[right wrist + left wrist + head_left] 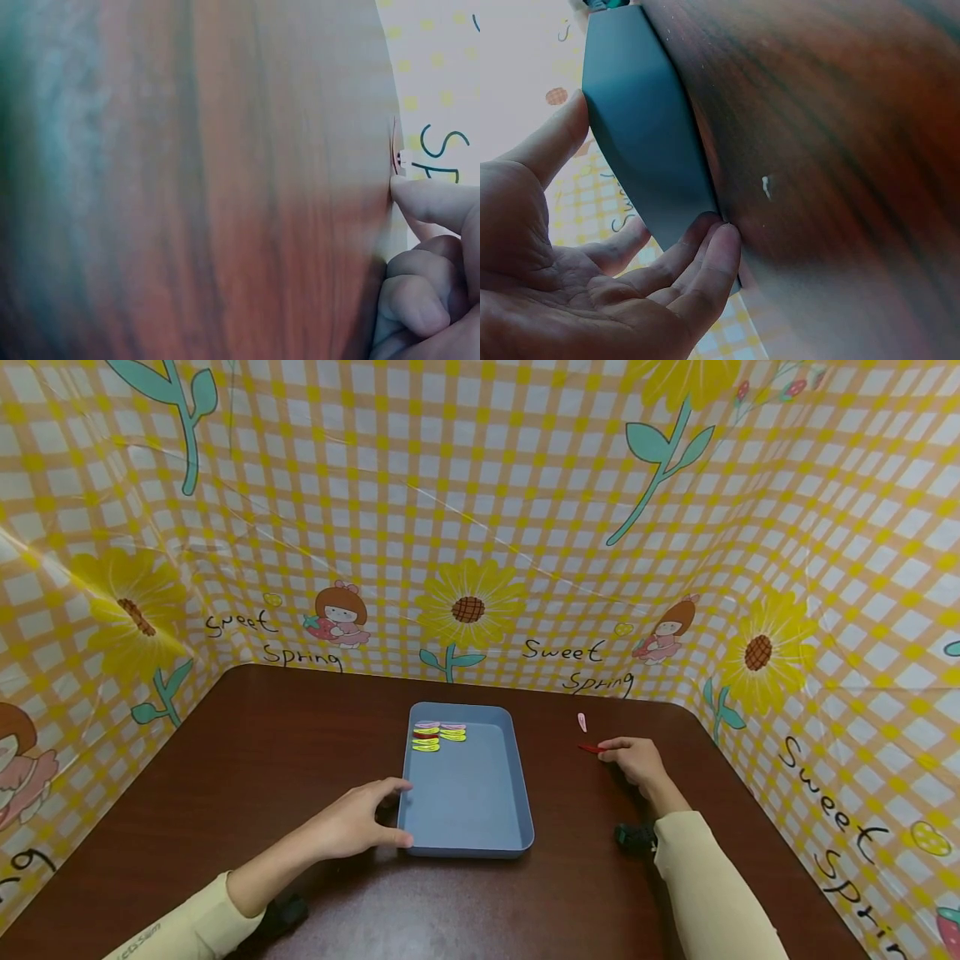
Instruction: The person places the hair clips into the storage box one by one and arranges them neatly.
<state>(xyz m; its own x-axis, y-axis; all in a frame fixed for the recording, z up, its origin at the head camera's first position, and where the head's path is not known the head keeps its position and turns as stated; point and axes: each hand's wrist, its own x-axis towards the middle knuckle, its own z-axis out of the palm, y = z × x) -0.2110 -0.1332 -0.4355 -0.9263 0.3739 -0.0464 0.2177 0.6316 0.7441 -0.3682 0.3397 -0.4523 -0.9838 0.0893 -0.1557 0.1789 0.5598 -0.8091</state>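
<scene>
My right hand pinches a red hair clip between thumb and fingertips, close over the table to the right of the tray. In the right wrist view that clip appears edge-on beyond the fingertips. Just past it lies a pink hair clip. A blue-grey tray stands in the middle, with two columns of yellow, red and pale purple hair clips near its far left corner. My left hand rests at the tray's left side, thumb and fingers spread along the outer wall.
The brown table is enclosed at the back and sides by a yellow checked cloth with sunflowers. Dark wrist devices sit under both forearms.
</scene>
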